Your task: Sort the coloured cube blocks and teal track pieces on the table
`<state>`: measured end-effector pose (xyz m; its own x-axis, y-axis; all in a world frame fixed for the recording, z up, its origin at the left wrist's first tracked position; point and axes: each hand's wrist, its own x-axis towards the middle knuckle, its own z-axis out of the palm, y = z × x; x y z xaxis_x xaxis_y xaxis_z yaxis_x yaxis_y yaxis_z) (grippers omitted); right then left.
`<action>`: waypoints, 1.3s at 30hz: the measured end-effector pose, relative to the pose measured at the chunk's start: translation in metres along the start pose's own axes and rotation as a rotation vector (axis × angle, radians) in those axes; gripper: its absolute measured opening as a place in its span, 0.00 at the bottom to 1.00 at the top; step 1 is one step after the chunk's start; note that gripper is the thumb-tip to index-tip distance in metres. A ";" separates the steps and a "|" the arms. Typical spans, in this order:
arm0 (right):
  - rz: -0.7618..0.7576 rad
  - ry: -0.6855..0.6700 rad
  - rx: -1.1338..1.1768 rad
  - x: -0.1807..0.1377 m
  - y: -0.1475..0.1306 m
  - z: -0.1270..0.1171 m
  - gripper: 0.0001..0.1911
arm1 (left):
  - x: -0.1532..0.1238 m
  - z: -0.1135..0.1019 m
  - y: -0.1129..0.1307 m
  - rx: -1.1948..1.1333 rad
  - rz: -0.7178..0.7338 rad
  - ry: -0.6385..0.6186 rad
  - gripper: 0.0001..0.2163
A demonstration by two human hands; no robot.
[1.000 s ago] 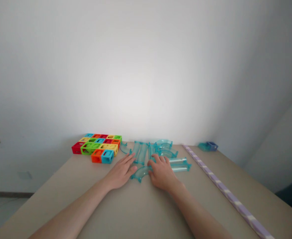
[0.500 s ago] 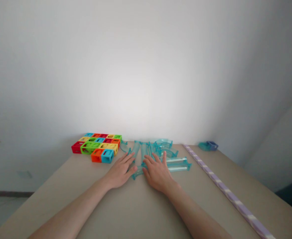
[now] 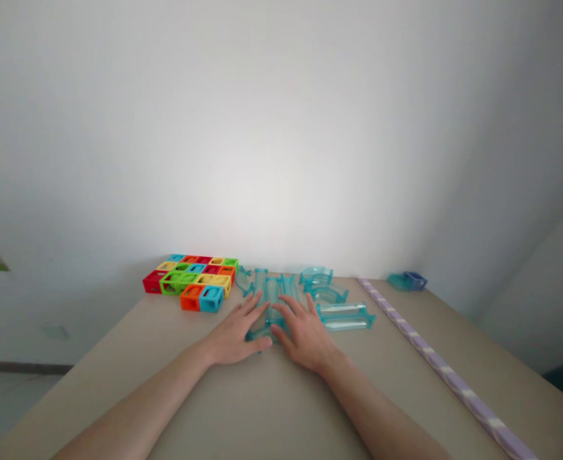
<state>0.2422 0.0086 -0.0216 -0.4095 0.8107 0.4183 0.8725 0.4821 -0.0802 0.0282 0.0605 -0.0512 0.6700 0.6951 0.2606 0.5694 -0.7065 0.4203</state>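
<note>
Our L hand (image 3: 237, 333) & R hand (image 3: 305, 333) are spread wide, palms down, no grip visible; mid straight blue track (image 3: 272, 297) lies btwn their fingertips, contact hard to tell. Beige tbl (image 3: 247, 409) below, pale wall (image 3: 281, 147) beyond, coloured blocks (image 3: 188, 279) fwd-L, lilac striped strip (image 3: 434, 359) along our R.

Bare left forearm (image 3: 154, 393) at seven o'clock and bare right forearm (image 3: 370, 399) at five, each tapering from a broader lower end. Left hand (image 3: 233, 335) and right hand (image 3: 307, 333) also bare, with slender fingers (image 3: 291, 303).
</note>
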 end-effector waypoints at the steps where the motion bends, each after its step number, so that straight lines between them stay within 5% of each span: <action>1: 0.052 0.044 -0.017 0.001 0.002 0.000 0.20 | -0.001 0.000 0.001 -0.002 0.012 0.010 0.37; 4: 0.227 0.154 -0.108 0.003 0.008 0.000 0.20 | -0.002 -0.002 0.007 0.028 0.043 0.032 0.34; 10: 0.318 0.054 -0.151 0.003 0.014 0.007 0.13 | 0.000 -0.006 0.024 0.091 0.091 0.191 0.13; 16: 0.333 0.126 -0.148 0.005 0.015 0.010 0.12 | -0.006 -0.004 0.029 0.123 0.011 0.106 0.23; 24: 0.214 0.099 -0.057 0.008 0.014 0.014 0.04 | -0.006 0.002 0.026 0.101 0.051 0.038 0.23; 35: 0.145 0.112 -0.034 0.008 0.017 0.014 0.19 | -0.003 -0.003 0.025 -0.124 0.001 0.134 0.33; 39: 0.097 0.112 0.073 0.009 0.022 0.018 0.29 | -0.002 -0.003 0.024 -0.170 0.117 0.293 0.19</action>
<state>0.2528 0.0323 -0.0361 -0.2881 0.8148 0.5030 0.8832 0.4291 -0.1892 0.0387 0.0430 -0.0390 0.5465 0.6372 0.5434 0.3931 -0.7682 0.5054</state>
